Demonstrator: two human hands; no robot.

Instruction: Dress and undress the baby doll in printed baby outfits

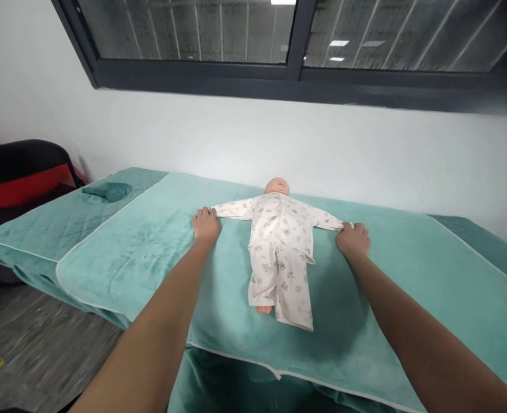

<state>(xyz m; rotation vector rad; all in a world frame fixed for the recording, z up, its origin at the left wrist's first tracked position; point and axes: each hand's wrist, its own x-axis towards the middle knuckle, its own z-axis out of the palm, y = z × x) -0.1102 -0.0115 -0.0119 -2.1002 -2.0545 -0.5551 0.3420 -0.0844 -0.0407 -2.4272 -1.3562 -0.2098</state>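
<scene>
A baby doll lies on its back on the teal bed cover, its head toward the wall. It wears a white printed pajama top and matching pajama trousers. One foot pokes out of the trouser leg on the left; the other leg's end shows no foot. Both sleeves are stretched out sideways. My left hand is closed on the cuff of the left-side sleeve. The right-side sleeve has its end pinched in my right hand.
Behind the bed rises a white wall with a dark-framed window. A quilted section with a face hole forms the bed's left end. A black and red chair stands at the far left, above a grey floor.
</scene>
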